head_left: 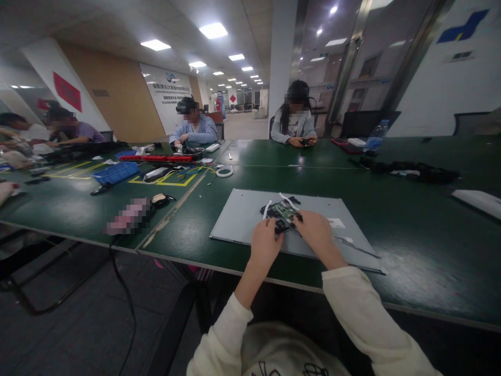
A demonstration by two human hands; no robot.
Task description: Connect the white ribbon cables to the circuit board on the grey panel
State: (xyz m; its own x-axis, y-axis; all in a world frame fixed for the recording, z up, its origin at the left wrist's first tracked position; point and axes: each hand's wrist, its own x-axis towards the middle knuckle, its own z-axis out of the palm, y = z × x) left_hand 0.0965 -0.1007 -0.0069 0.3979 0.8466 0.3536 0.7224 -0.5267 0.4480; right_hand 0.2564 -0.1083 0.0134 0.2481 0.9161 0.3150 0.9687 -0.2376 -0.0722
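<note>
A green and black circuit board assembly (282, 210) with white ribbon strips is over a flat grey metal panel (242, 216), which lies on the green table. At the assembly's near left edge, my left hand (266, 241) is closed, gripping it with the fingertips. On its right edge, the fingers of my right hand (316, 230) are pinched. Both palms are hidden from view. A thin dark cable (358, 247) and a white label (335, 223) are on the panel, right of my right hand.
Left of the panel are a white tape roll (224, 171), a blue bin (121, 173), coloured wires and a blurred pink object (129, 216) with a cable. A bottle (377, 137) stands at the back right. Several people sit around the tables.
</note>
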